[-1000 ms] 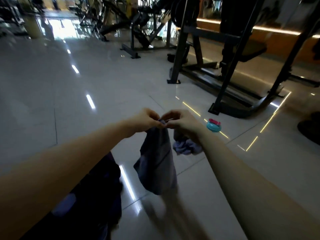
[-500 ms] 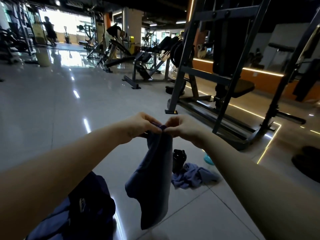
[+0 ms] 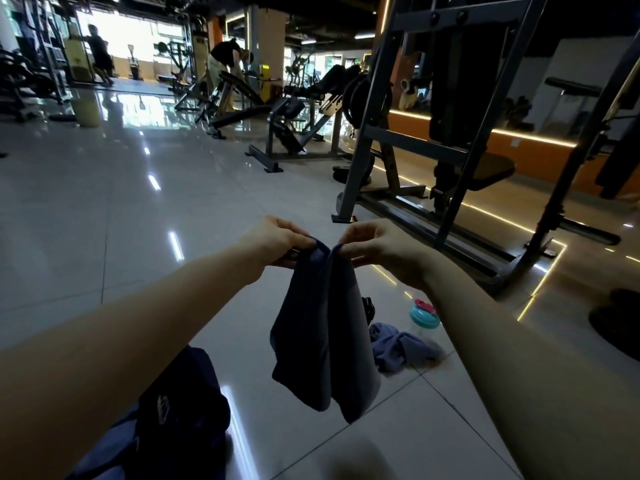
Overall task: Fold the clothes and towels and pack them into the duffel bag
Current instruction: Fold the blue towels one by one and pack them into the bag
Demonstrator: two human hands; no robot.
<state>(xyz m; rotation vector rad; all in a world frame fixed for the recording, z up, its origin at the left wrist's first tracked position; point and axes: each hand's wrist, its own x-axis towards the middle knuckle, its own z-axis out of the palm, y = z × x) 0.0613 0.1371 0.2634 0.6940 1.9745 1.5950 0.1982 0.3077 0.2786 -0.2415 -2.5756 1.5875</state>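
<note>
Both hands pinch the top edge of a dark blue towel: the left hand grips one upper corner between thumb and curled fingers, and the right hand grips the other corner just beside it, so the two grips nearly touch. From them the towel hangs free in the air in two long panels side by side, clear of the floor. Below and to the left, a dark duffel bag sits on the glossy tiles, partly hidden by the left forearm. To the right of the hanging towel a crumpled bluish cloth lies on the tiles, with a teal bottle with a pink lid just behind it and a black bottle half hidden by the towel. Farther right stands a dark metal weight rack, and more gym machines fill the background.
</note>
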